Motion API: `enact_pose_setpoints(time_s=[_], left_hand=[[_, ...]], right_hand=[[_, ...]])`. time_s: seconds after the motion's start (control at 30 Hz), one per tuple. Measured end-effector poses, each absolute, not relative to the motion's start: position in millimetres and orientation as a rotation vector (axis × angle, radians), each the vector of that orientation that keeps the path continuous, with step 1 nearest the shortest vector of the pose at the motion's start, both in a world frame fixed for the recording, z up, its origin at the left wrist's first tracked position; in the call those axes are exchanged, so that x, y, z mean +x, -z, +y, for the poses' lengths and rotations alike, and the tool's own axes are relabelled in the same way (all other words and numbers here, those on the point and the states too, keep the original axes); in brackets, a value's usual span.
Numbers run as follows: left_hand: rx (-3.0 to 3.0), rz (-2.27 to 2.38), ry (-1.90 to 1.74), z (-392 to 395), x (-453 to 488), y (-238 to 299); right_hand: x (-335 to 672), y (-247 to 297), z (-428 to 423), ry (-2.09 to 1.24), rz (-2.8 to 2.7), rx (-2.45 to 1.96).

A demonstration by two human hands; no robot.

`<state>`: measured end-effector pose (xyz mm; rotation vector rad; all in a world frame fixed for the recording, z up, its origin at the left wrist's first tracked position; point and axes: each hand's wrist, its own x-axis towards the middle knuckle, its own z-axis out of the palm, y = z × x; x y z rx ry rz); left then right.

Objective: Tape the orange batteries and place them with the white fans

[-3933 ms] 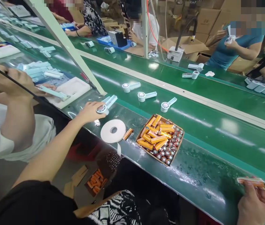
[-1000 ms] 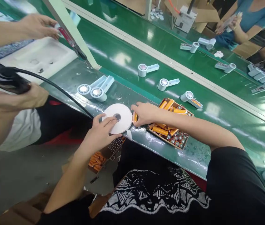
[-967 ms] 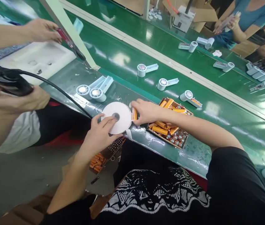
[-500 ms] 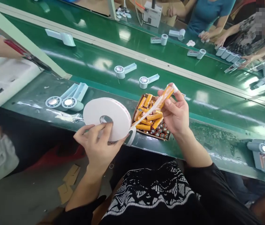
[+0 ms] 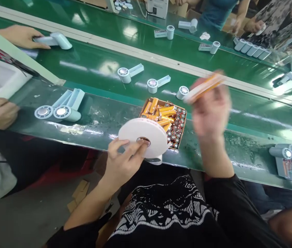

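My left hand [image 5: 125, 160] grips a large white roll of tape [image 5: 146, 129], its fingers hooked into the centre hole. A loose end of tape [image 5: 156, 161] curls below the roll. Blurred by motion, my right hand [image 5: 211, 110] is raised over the belt and closed on an orange battery [image 5: 205, 88] with a white tape strip along it. Behind the roll a cardboard box [image 5: 184, 132] holds orange batteries [image 5: 165, 112], some lying loose and others standing on end. The roll hides the box's near left part.
Light-blue handheld fan bodies [image 5: 152, 85] lie along the green conveyor belt [image 5: 91, 65]. Two fan bodies [image 5: 67, 112] rest left on the workbench [image 5: 101, 113], more [image 5: 286, 158] at right. A co-worker's hand [image 5: 24, 36] holds a fan body at upper left. A slanted metal post [image 5: 32, 57] stands there.
The tape strip has come away from the roll and stays on the battery. My right hand has moved up and right with it; the roll has moved right, over the box's edge.
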<state>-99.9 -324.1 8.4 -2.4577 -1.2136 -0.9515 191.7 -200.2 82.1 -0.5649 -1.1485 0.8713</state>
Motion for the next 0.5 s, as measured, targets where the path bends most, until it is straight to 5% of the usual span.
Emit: enact_pose_setpoints(time_s=[0.07,0.13,0.33,0.5], left_hand=[[-2.426,-1.309,0.961,-331,-109,-4],[-2.259,-1.472,1.012,-333,-119,-1],[-2.089,-1.563,1.053,-324,-119,0],[-2.13,-1.583,1.006,-316,-108,1]], right_hand=[[227,-97,-186,-0.582,-1.088,-0.35],[238,-94,-195,-0.668,-1.094,-0.468],[168,-12,-277,-1.97,-1.121,-0.647],[148,7,-285,-2.396,-1.058,-0.326]])
